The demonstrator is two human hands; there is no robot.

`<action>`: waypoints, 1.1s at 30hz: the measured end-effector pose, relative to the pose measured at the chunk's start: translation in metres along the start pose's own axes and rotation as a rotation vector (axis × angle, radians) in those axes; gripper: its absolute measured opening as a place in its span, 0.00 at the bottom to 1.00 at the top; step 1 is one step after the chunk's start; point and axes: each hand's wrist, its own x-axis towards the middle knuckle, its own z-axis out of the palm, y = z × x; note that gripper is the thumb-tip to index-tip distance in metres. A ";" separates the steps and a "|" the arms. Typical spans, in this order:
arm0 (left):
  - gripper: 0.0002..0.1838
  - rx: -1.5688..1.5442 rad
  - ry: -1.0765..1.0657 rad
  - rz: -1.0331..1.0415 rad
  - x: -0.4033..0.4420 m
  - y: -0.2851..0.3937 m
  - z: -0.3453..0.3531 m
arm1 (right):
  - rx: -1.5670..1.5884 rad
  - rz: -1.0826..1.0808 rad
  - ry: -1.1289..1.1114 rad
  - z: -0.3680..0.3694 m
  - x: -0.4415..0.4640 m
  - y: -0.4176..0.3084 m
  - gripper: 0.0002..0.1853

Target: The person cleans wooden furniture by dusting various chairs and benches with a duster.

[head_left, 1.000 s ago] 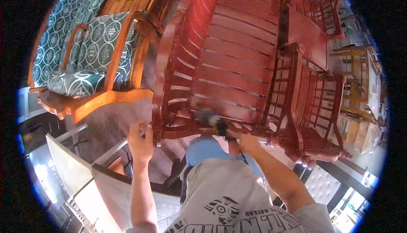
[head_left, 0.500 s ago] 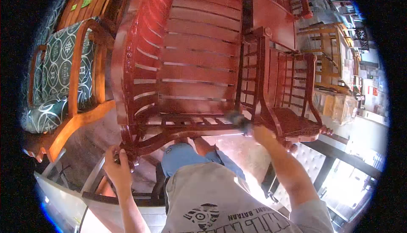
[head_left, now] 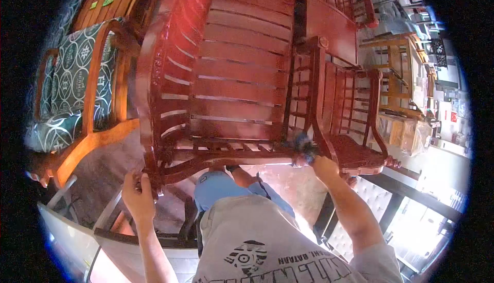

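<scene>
- Two bare hands, well apart, one near each end of the front rail (head_left: 231, 158) of a red-brown slatted bench (head_left: 242, 64).
- Right hand (head_left: 325, 170): fingers closed round a dark, bluish tool (head_left: 302, 146); tool head blurred, kind unclear. It sits at the rail's right end, by the post of the armrest (head_left: 318, 87).
- Left hand (head_left: 138, 200): fingers curled, thumb apart, beside the carved corner (head_left: 154, 172). Cannot tell if it grips the wood or pinches anything.
- Bench lies just beyond both hands, seat slats running crosswise, curved spindles along the left side.
- Judgement on handling: a firm but loose-wristed hold suits the right hand, so the tool head can follow the rail's curves; a stiff wrist would likely skip the hollows.
- Light, even pressure seems best at the post; the joint is tight and a hard knock could mark the glossy finish.
- Left fingertips best placed clear of the tool's path; a steadying touch on the corner would help if the bench rocks.
- Farther out: red-brown armchair (head_left: 355, 151) close on the right, limiting elbow and tool swing; patterned cushioned chair (head_left: 74, 84) to the left; plastic-wrapped goods (head_left: 409, 133) beyond the armchair.
</scene>
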 end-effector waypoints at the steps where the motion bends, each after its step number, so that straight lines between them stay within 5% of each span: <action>1: 0.11 0.013 0.027 0.027 0.000 -0.002 0.002 | 0.002 -0.026 -0.029 0.016 0.007 0.008 0.16; 4: 0.10 -0.056 0.069 0.039 -0.001 -0.009 0.006 | 0.068 -0.196 -0.098 0.035 -0.010 -0.010 0.16; 7: 0.10 -0.082 0.083 0.011 -0.001 -0.009 0.007 | 0.607 -0.717 -0.056 0.051 -0.054 -0.017 0.16; 13: 0.10 -0.046 0.324 0.049 -0.009 -0.002 0.005 | 0.243 -0.832 -0.176 0.084 -0.021 0.009 0.17; 16: 0.14 -0.028 0.465 -0.136 -0.013 -0.009 0.015 | -0.015 -0.881 0.002 0.078 0.005 -0.039 0.14; 19: 0.17 0.012 0.523 -0.281 -0.019 -0.012 0.017 | 0.233 -1.164 0.284 0.069 -0.009 -0.126 0.11; 26: 0.16 -0.049 0.595 -0.346 -0.023 -0.016 0.016 | -0.062 -0.838 0.232 0.168 0.076 -0.134 0.13; 33: 0.15 -0.110 0.504 -0.299 -0.025 -0.021 0.014 | -0.030 -0.902 0.224 0.129 0.007 -0.194 0.19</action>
